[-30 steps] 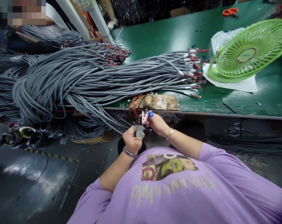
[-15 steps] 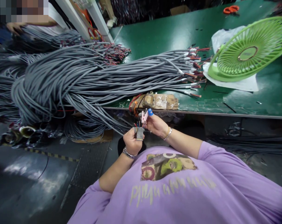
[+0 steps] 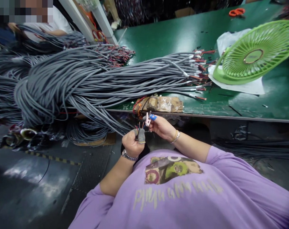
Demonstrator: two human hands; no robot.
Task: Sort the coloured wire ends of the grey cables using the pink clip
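Note:
My left hand (image 3: 131,144) is closed around a grey cable's end, with grey fabric covers on its fingers. Thin coloured wires (image 3: 140,125) fan out upward from that grip. To its right, my right hand (image 3: 163,128), blue tape round the thumb, pinches a small pink-and-white clip-like tool (image 3: 147,120). The tool is close to the wires; whether it touches them I cannot tell. Grey cables (image 3: 99,113) run from the bench down toward my left hand.
A large bundle of grey cables (image 3: 135,74) lies across the green bench (image 3: 163,38). A wooden block (image 3: 169,104) sits at the bench's front edge. On the right stand a green fan (image 3: 253,56) and orange-handled scissors (image 3: 236,12). Another person's sleeve (image 3: 60,24) shows at upper left.
My left hand has shifted a little left, my right hand slightly right, so they are farther apart. The clip-like tool has turned. At upper left, the other person's arms have moved.

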